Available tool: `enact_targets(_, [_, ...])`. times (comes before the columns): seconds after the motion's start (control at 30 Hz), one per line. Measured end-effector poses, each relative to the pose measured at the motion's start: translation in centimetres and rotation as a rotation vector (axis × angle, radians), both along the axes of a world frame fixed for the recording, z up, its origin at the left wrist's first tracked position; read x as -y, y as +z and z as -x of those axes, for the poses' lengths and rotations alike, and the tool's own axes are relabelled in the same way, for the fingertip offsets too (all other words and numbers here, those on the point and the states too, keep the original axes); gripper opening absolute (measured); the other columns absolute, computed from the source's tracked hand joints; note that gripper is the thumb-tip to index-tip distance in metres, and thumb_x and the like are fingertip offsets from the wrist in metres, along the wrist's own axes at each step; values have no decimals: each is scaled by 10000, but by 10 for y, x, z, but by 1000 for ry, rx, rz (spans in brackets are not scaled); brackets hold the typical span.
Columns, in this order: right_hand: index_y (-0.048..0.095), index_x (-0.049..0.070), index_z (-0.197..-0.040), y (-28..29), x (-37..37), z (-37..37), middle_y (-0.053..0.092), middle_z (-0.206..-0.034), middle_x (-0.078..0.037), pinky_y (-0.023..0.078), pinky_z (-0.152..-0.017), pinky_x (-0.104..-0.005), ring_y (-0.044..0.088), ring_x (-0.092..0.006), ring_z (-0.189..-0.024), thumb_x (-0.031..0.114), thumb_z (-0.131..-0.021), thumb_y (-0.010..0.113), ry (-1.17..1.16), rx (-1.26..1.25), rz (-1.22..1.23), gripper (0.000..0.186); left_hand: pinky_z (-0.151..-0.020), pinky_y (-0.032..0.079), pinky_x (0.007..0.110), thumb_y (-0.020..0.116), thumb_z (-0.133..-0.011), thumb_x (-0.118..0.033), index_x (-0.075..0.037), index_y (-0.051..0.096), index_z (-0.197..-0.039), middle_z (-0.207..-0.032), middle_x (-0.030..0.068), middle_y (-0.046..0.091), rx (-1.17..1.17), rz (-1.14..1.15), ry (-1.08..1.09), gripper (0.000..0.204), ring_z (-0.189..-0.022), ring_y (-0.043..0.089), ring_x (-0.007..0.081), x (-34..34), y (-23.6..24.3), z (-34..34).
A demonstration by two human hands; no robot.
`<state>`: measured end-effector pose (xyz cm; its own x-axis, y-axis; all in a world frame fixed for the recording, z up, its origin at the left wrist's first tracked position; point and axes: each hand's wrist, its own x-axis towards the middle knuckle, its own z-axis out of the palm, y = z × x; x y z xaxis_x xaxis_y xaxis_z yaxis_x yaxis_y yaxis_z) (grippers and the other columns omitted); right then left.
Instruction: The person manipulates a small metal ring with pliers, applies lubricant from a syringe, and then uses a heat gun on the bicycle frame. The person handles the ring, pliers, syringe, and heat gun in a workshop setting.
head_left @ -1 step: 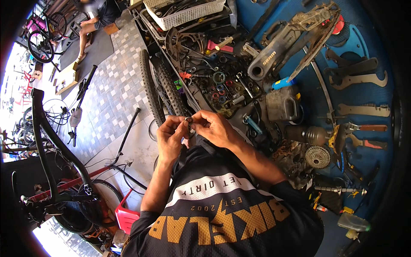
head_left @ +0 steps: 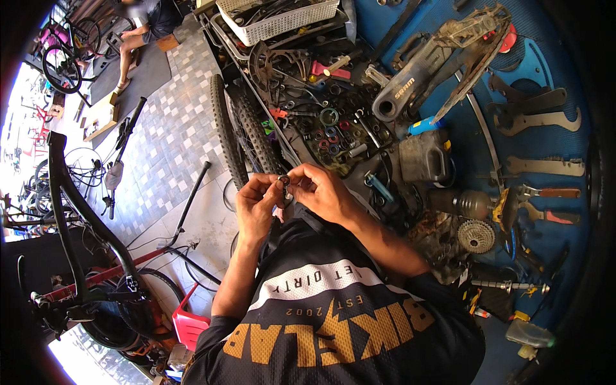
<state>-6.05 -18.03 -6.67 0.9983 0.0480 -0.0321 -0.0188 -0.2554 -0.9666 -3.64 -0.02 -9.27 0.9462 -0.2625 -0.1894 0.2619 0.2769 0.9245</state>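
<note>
My left hand (head_left: 255, 204) and my right hand (head_left: 323, 192) meet in front of my chest. Both are closed, fingertips pinching a small dark ring-shaped part (head_left: 284, 181) between them. Its lower portion is partly covered by fingers, so its exact kind cannot be made out. Just beyond the hands stand two knobby bicycle tyres (head_left: 226, 128). To the right of them a dark tray (head_left: 350, 138) carries several small rings, bearings and metal bits.
On the right are a crank arm (head_left: 398, 96), a dark jug (head_left: 423, 157), a cassette (head_left: 476, 236) and several wall-hung wrenches (head_left: 539, 120). A white basket (head_left: 282, 27) stands at the back. Leftward are a black bike frame (head_left: 90, 212), a red stool (head_left: 188, 321) and a seated person (head_left: 144, 32).
</note>
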Motion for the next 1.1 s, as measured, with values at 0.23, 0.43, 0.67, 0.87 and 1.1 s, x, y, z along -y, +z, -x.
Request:
enact_targets(0.23, [650,35,-1253,2,7,5,662,-1141,-96,565,-882,-378,674,-264,-1034,103,-846,756,116,561,670,426,-513,480,218,707,-989,-132,25,670,-1036,-785,25,676,-147,71,-50,168,-574,607,77,3,-7,1])
enact_targets(0.43, [680,15,-1164,9,14,2,715,-1012,-94,592,-801,-357,717,-248,-912,123,-910,720,52,690,639,279,-545,508,214,698,-996,-175,7,698,-1180,-1211,114,627,6,185,-144,259,-719,673,116,1,-3,3])
enact_targets(0.67, [669,19,-950,10,20,10,697,-742,-71,501,-499,-269,668,-142,-598,428,-1072,527,186,-651,-809,450,-822,521,363,820,-885,-301,-25,755,-1110,-1416,189,496,730,-225,-269,361,-1010,588,210,-8,9,-12])
enact_targets(0.87, [654,50,-1031,9,13,20,672,-798,-68,535,-595,-295,671,-183,-678,302,-1031,637,22,48,-13,253,-829,534,323,819,-871,-407,-10,735,-1156,-1429,174,475,402,-119,-328,495,-1021,606,224,-7,8,-4])
enact_targets(1.1, [674,72,-1139,3,15,12,695,-960,-62,582,-755,-368,691,-259,-862,184,-905,760,-48,567,424,273,-762,536,294,741,-916,-488,50,643,-1274,-1475,151,431,46,182,-359,653,-973,645,197,-4,5,0])
